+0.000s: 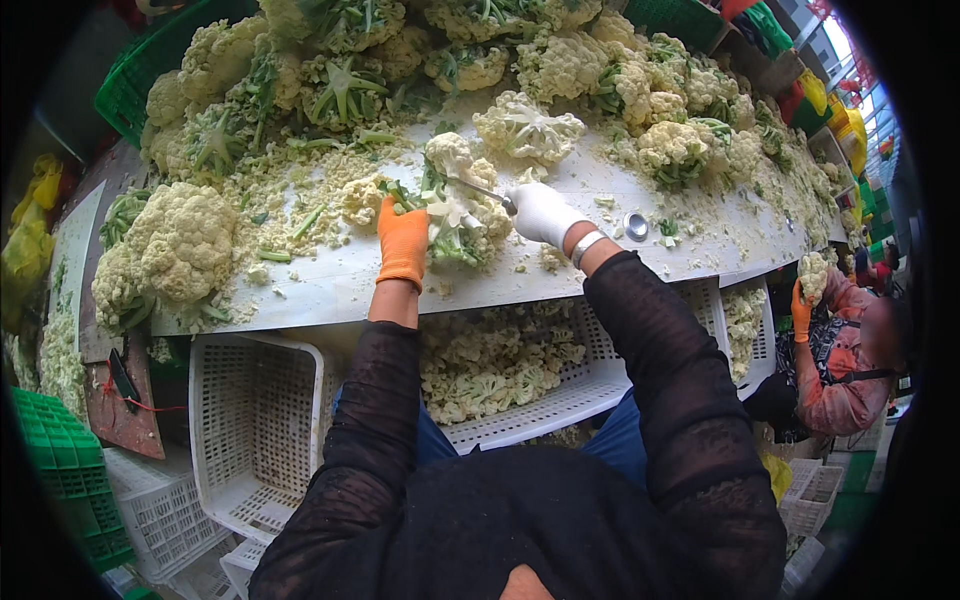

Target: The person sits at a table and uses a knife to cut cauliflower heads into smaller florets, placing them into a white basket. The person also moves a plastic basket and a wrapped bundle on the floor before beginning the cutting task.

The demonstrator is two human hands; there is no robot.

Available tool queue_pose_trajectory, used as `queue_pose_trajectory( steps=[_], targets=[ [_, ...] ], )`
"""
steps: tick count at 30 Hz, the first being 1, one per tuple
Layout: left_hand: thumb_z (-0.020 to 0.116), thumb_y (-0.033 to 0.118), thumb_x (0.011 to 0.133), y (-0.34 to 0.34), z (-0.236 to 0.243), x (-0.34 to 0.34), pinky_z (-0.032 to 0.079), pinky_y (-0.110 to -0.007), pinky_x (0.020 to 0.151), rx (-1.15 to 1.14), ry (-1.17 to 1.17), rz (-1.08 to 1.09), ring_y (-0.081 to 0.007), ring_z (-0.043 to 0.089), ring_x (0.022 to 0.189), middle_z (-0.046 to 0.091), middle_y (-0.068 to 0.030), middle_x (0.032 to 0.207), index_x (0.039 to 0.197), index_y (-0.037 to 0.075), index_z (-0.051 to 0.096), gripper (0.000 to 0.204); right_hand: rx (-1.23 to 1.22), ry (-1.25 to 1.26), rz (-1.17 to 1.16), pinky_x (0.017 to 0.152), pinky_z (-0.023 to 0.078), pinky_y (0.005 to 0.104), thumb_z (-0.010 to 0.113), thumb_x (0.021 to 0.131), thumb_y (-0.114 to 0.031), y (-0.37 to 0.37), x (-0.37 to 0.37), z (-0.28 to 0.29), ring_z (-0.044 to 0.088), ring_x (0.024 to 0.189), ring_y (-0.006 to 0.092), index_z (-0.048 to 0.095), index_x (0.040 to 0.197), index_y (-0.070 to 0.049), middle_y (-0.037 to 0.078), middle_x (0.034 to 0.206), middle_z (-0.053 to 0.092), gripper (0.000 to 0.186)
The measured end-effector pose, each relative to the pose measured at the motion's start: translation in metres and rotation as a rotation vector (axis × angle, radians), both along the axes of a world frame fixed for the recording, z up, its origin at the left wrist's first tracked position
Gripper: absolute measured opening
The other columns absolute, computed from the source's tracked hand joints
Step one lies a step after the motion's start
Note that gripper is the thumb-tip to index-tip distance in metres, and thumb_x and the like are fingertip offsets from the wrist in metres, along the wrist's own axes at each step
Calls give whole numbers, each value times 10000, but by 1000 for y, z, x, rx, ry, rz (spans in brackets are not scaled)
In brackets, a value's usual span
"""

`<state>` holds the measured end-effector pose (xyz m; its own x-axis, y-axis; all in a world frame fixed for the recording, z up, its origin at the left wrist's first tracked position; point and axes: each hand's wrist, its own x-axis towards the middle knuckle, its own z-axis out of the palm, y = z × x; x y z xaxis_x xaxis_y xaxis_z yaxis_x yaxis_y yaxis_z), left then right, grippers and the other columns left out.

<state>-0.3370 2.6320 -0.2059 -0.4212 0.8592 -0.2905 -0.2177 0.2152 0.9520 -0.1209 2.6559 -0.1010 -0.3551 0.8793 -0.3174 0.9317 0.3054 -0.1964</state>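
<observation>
My left hand (400, 240) wears an orange glove and is closed on the green stalks of a cauliflower head (455, 220) at the middle of the white worktop (310, 290). My right hand (535, 215), in a white glove, grips a knife (478, 190) whose blade reaches into that head. Another cauliflower piece (525, 130) lies just behind. To the right of my right hand sit a small round metal object (635, 227) and green scraps. A large cauliflower (180, 240) rests to the left among crumbs.
Heaped cauliflowers (340, 60) line the back. Under the front edge stand an empty white crate (215, 430) and one holding florets (530, 420); green crates (70, 480) are at left. A co-worker (845, 370) at right holds cauliflower. A dark knife (125, 380) lies on a reddish board.
</observation>
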Motion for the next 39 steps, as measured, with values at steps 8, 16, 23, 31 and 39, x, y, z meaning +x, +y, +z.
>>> queue_pose_trajectory(
  steps=[8, 16, 23, 31, 39],
  targets=[
    [651, -60, 807, -14, 0, -23, 543, -402, 782, -32, -381, -29, -249, 641, 977, 629, -139, 1147, 1524, 74, 330, 797, 2, 314, -272, 913, 513, 477, 622, 950, -283, -57, 3, 12, 653, 1043, 419, 563, 1187, -8, 257, 1078, 679, 368],
    [672, -96, 830, -27, 18, -26, 557, -326, 795, 273, -301, -40, -195, 650, 898, 642, -74, 1046, 1184, 44, 585, 390, -15, 234, -198, 898, 515, 496, 594, 947, -250, -75, -9, -17, 653, 1016, 440, 571, 1151, -1, 263, 1023, 686, 323],
    [675, -127, 806, -20, 11, -34, 571, -325, 787, 269, -272, -82, -187, 663, 882, 657, -54, 998, 1145, 74, 594, 402, -27, 300, -221, 913, 506, 500, 588, 926, -212, -73, -11, -20, 646, 1025, 444, 573, 1125, 1, 274, 1040, 678, 292],
    [667, -132, 816, -21, 15, -40, 570, -314, 809, 302, -224, -130, -185, 662, 902, 657, -53, 1019, 1150, 69, 596, 397, -319, 434, -251, 586, 565, 427, 552, 910, -164, -55, -1, 17, 681, 710, 307, 566, 1122, 25, 194, 882, 672, 284],
    [677, -136, 804, -16, 13, -37, 572, -321, 810, 305, -212, -58, -199, 665, 908, 659, -66, 1014, 1131, 53, 601, 385, -1, 293, -172, 885, 517, 493, 586, 910, -198, -63, -7, -12, 656, 990, 431, 597, 1067, 0, 258, 991, 684, 253]
  ],
)
